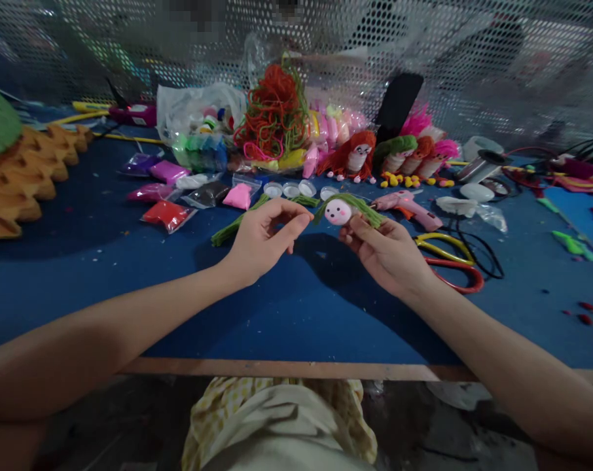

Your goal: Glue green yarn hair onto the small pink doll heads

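Gripped a doll's head (pixel 338 212) in right fingers (pixel 366 230) at center frame, seemingly for steadiness; pinched left fingers (pixel 292 231) together beside its green yarn (pixel 363 207), possibly catching a strand.

Between the two forearms, on the near side of the left hand (pixel 260 242) and right hand (pixel 382 248), the blue table (pixel 287 320) offers a wide open stretch. The gap between the hands is narrow, blocked by the doll (pixel 338 212) in the right one. Just behind the left hand lies green yarn (pixel 226 231); white lids (pixel 291 190) sit beyond the gap. Left of the left hand, a way runs in front of the red packet (pixel 167 214). Past the right hand, a glue gun (pixel 427 214) obstructs the far side, and scissors (pixel 466 278) crowd the wrist; farther right, the table opens again.
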{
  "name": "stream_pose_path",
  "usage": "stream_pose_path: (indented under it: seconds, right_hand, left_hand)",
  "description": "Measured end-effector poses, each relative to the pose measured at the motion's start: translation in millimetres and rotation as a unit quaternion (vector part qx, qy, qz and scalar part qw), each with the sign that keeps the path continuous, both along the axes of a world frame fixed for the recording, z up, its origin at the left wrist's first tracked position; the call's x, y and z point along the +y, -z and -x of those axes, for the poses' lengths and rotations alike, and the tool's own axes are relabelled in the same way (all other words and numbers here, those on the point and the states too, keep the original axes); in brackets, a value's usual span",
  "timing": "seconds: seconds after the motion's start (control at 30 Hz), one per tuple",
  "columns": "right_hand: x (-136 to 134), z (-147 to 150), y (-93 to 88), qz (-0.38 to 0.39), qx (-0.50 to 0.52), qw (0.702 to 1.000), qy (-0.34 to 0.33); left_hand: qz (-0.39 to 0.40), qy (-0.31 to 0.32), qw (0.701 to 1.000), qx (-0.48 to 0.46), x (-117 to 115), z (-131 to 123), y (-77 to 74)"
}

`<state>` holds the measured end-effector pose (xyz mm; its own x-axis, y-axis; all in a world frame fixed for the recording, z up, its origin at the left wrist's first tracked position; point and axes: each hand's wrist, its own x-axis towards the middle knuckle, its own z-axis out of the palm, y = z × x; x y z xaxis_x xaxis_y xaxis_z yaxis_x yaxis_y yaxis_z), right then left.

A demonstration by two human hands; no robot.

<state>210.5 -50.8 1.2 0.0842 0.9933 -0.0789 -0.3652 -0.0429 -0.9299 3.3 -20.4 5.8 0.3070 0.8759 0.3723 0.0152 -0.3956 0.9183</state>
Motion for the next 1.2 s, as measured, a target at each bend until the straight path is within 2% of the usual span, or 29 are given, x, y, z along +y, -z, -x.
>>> stream_pose_path:
  seconds: [0.07,0.13,0.23,0.4,0.5,0.77,1.03,1.2]
  right_hand:
    - [1,-1,-0.5,0.012,0.008,1.000,0.008]
    - [1,-1,-1.3,0.023,0.008,1.000,0.010]
    - [2,0,-2.6,0.022,0.020,0.999,0.022]
    - [2,1,-3.3,0.018,0.054,0.998,0.019]
    - [1,1,-3.8,0.026,0.066,0.997,0.001]
    - [0,1,-5.2,0.034,0.068,0.997,-0.012]
    - [0,1,-3.5,0.032,0.064,0.997,-0.011]
    - [1,2,-3.4,0.039,0.062,0.997,-0.015]
  left_hand:
    - [-0.065,-0.005,0.998,0.015,-3,1,-1.0]
    - [-0.151,0.018,0.988,0.040,-7,3,-2.6]
    - [-0.244,0.108,0.961,0.077,-12,5,-4.4]
    - [-0.229,0.289,0.911,0.184,-17,5,-5.8]
    - [-0.220,0.339,0.887,0.225,-17,4,-6.1]
    - [-0.195,0.339,0.884,0.257,-15,4,-3.7]
    - [-0.145,0.346,0.902,0.215,-11,4,-1.5]
    - [-0.145,0.343,0.899,0.231,-11,3,-3.1]
